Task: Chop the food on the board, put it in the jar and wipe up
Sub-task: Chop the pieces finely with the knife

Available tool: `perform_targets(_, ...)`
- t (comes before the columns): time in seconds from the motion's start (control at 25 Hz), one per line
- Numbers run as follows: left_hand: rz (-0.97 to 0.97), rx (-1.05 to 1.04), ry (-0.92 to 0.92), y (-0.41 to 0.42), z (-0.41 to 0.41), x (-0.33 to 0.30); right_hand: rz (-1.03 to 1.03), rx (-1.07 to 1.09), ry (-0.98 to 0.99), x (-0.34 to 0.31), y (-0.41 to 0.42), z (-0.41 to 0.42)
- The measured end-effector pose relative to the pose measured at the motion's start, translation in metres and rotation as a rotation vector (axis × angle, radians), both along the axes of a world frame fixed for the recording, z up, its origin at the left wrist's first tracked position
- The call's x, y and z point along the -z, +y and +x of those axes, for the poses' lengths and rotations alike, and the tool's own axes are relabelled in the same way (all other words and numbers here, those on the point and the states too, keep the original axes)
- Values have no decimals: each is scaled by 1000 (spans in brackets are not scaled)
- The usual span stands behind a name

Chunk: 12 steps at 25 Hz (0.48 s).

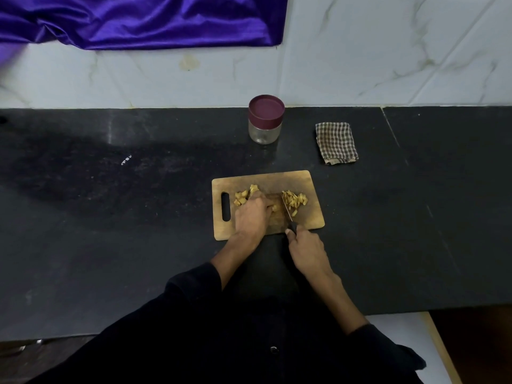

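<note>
Wooden board [310, 187] under left hand [252, 214] pinning yellow food [241, 197], right hand [304, 252] gripping knife [289, 214].

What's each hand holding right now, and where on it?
Right hand grips the knife by its black handle, blade down on the cutting board. Left hand holds the uncut food down with curled fingers on top.

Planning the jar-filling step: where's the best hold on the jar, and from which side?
Judging from its pose, grip the jar around its clear glass body, below the maroon lid, so the lid stays free to unscrew. It stands upright behind the cutting board; come from the front or left, since the checked cloth lies to its right. Both hands are busy now.
</note>
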<state>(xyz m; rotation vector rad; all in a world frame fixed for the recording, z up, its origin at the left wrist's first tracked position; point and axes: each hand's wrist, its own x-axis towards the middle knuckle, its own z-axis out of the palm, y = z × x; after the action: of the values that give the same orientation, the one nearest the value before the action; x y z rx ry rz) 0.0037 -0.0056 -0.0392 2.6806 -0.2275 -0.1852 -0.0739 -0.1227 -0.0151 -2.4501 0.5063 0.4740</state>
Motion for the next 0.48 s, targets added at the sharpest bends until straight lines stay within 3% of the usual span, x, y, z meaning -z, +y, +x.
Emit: perform_targets(0.48, -39, 7, 7, 0, 4, 3, 20, -39, 18, 3, 6, 14)
